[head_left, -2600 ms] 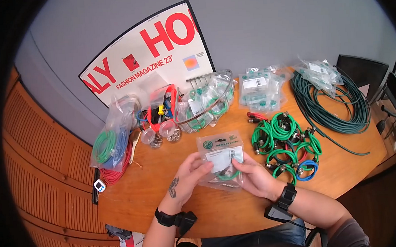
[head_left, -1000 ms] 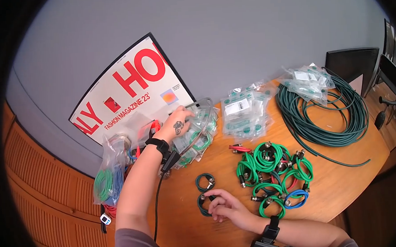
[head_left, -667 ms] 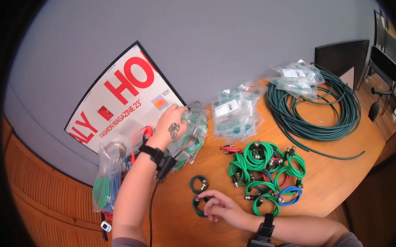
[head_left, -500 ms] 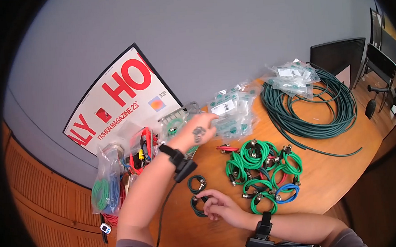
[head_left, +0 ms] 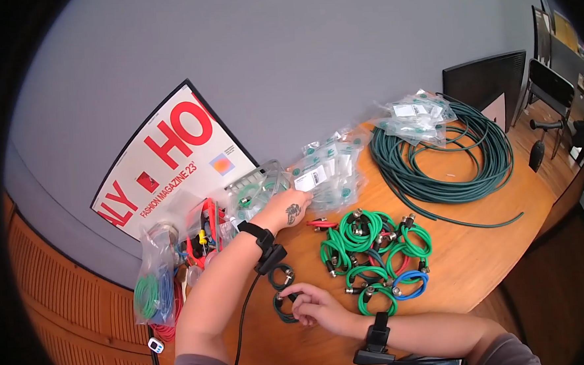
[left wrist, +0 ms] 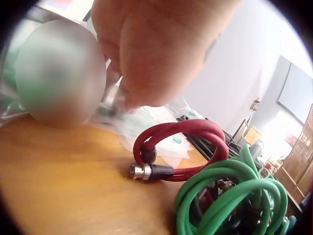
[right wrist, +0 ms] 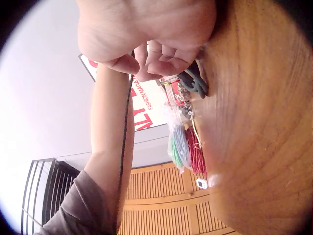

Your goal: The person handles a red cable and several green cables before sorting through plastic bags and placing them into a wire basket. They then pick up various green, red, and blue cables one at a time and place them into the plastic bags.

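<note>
My left hand [head_left: 288,210] reaches to the near edge of a pile of clear plastic bags [head_left: 335,192] with white labels. Seen from the left wrist, its fingers [left wrist: 113,78] bend down over the bags; I cannot tell whether they pinch one. Right of the pile's front edge, a coiled red cable [left wrist: 181,128] with a metal connector lies close by. My right hand [head_left: 322,310] hovers low over the table, fingers loosely bent and holding nothing. Its index fingertip is right at two small coiled dark cables [head_left: 284,308].
Several coiled green cables [head_left: 364,228] and a blue one [head_left: 411,284] lie heaped at centre right. Behind them is a large dark green cable coil [head_left: 496,165] topped with more bags. A wire basket [head_left: 281,173] and bagged cables [head_left: 154,292] stand left, before a framed poster [head_left: 161,150].
Earlier, both hands held a labelled bag with a green cable inside. My left hand then went into the basket and moved right to the bag pile. My right hand stayed by the dark cables.
</note>
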`<state>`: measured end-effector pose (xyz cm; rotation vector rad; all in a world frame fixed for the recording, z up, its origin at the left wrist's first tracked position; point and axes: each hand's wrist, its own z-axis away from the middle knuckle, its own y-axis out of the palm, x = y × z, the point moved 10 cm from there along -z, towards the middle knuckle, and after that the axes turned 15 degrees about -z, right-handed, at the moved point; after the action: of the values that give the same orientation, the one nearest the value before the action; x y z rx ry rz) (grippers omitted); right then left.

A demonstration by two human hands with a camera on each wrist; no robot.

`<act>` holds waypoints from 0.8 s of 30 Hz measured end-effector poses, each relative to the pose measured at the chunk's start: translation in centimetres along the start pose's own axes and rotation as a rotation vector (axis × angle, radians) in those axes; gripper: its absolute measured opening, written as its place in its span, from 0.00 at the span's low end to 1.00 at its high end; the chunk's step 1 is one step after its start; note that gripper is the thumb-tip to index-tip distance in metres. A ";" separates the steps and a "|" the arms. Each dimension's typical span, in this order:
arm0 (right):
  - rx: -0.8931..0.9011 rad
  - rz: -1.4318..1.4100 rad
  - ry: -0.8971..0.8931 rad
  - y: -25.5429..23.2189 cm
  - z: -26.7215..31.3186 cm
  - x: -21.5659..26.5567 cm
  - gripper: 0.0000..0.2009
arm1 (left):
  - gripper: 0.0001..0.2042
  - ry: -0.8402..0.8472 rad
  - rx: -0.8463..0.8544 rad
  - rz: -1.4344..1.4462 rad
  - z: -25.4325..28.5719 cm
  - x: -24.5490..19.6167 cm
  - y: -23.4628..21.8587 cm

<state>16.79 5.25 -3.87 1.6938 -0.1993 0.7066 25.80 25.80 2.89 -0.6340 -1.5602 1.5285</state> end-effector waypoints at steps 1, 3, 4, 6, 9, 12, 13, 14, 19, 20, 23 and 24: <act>0.007 -0.014 -0.002 0.0 0.0 -0.1 0.19 | 0.15 -0.022 -0.001 0.011 0.5 0.1 -0.2; -0.003 -0.003 0.025 -0.2 0.1 0.0 0.17 | 0.14 -0.049 -0.003 0.022 2.1 -0.1 -1.2; -0.018 0.005 0.047 -0.3 0.2 0.1 0.16 | 0.14 -0.049 -0.197 0.054 3.5 -0.1 -3.6; -0.032 -0.154 0.082 -0.4 0.0 0.1 0.19 | 0.13 -0.045 -0.476 0.084 7.6 -0.8 -8.5; -0.032 -0.294 0.118 -0.5 -0.3 -0.4 0.35 | 0.13 -0.024 -0.634 -0.085 15.3 -3.7 -13.4; -0.075 -0.437 0.034 0.2 -0.2 1.4 0.42 | 0.18 -0.031 -0.500 -0.167 21.2 -5.6 -12.7; -0.071 -0.462 0.018 0.3 -0.3 1.6 0.45 | 0.20 -0.031 -0.436 -0.162 22.7 -6.1 -11.9; -0.051 -0.540 0.009 0.9 -0.2 2.4 0.41 | 0.20 -0.034 -0.433 -0.156 24.2 -6.7 -11.2; -0.170 -0.316 -0.001 -0.8 -0.2 1.3 0.24 | 0.20 -0.019 -0.209 0.101 27.4 -8.4 -8.2; -0.186 -0.237 -0.010 -1.5 -0.4 0.8 0.20 | 0.18 -0.065 -0.264 0.093 27.3 -7.8 -9.2; -0.201 -0.171 -0.046 -1.8 -0.5 0.0 0.14 | 0.17 -0.155 -0.411 0.135 25.9 -6.2 -10.9; -0.175 -0.026 -0.065 -1.5 -0.6 0.1 0.13 | 0.15 -0.131 -0.443 0.173 24.5 -6.3 -11.0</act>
<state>17.42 6.23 -5.01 1.5504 -0.2770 0.5977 10.84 5.78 14.58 -0.9518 -2.0127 1.3747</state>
